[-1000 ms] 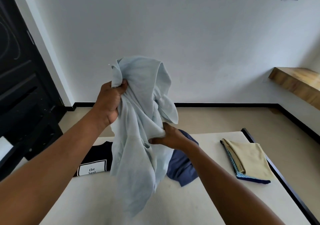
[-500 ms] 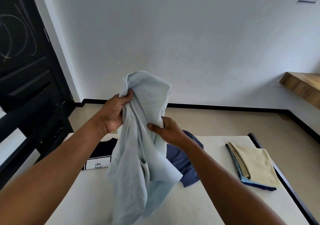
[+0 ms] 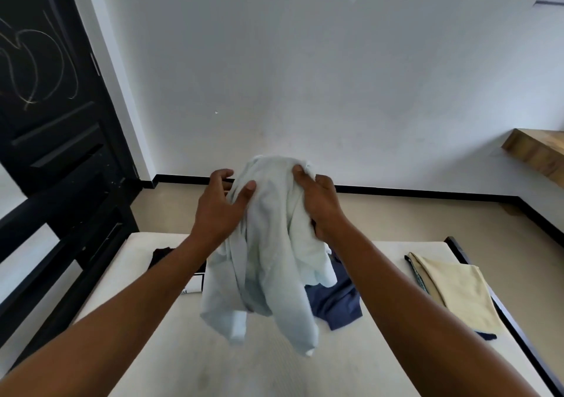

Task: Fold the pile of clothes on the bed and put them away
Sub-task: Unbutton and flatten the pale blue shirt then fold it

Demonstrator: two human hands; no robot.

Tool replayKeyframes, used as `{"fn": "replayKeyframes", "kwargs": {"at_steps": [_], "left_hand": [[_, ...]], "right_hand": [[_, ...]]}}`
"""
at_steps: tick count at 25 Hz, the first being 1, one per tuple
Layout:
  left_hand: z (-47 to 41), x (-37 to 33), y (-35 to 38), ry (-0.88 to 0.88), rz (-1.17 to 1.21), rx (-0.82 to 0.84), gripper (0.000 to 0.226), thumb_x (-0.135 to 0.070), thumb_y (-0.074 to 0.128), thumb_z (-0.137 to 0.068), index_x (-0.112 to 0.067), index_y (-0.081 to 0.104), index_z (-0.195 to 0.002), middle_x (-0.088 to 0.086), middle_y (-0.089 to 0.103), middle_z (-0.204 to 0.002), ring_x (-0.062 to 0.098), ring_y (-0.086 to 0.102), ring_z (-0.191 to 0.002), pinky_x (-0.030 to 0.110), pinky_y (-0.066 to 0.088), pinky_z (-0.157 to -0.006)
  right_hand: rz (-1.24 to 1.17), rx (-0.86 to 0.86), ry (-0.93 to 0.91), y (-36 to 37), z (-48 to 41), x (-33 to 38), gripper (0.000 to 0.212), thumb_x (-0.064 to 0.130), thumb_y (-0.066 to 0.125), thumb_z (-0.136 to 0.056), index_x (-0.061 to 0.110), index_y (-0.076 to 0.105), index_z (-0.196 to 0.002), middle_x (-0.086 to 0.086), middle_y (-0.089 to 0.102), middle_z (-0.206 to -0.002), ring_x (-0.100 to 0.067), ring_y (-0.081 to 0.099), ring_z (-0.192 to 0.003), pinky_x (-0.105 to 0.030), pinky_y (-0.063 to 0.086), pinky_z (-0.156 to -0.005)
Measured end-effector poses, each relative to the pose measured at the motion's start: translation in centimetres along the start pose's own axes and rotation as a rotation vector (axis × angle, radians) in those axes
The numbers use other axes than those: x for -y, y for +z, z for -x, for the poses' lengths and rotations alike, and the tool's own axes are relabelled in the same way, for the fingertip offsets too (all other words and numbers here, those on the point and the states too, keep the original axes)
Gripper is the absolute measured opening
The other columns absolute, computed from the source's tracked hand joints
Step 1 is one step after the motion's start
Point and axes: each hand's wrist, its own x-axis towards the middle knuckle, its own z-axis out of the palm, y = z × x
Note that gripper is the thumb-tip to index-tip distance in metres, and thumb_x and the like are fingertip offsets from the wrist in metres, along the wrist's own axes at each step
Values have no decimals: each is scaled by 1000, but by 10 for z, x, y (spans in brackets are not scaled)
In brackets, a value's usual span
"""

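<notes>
The right hand [image 3: 320, 205] grips the bunched top of a pale blue shirt [image 3: 274, 259], its fingers curled into the cloth and its thumb over the upper edge. The left hand [image 3: 222, 205] is spread beside it, level with it, the thumb lying flat on the front of the shirt and the forefinger clear of the cloth to the left. Whether its other fingers catch the fabric from behind I cannot tell. The shirt hangs crumpled from the two hands above the bed [image 3: 274, 366], and its loose ends dangle over the cream mattress.

On the mattress behind the shirt lies an unfolded navy garment [image 3: 335, 302], partly hidden. To the left, under the left forearm, lies a black T-shirt [image 3: 161, 254] with a white printed panel. Near the right edge of the bed, well apart from these, sits a folded beige cloth [image 3: 451, 289] on top of a folded blue patterned one [image 3: 416, 277].

A black bed frame [image 3: 518, 332] borders the mattress. A black door [image 3: 45, 91] with chalk scribbles stands at the left, and a wooden shelf [image 3: 540, 152] juts from the white wall at the right.
</notes>
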Motion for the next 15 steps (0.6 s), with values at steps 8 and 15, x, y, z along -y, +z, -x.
{"fn": "replayKeyframes", "kwargs": {"at_steps": [8,15], "left_hand": [[21,25,16,310,-30,-217,34,-53,64,-96,-25,66,-116,-8,61,-120,16,57,-117,48,54,-95],[20,35,12,-81,33,405,68,-65,82,-74,-30,63,-130,-12,73,-114,9,69,-104,40,57,-94]], "right_hand": [[-182,-77,37,-16,0,32,25,33,67,-101,10,72,-108,-6,79,-95,-22,76,-87,-32,62,-68],[-158,-120,89,-36,-8,41,36,41,67,-98,11,74,-116,-8,78,-105,-20,75,-90,-28,59,-68]]}}
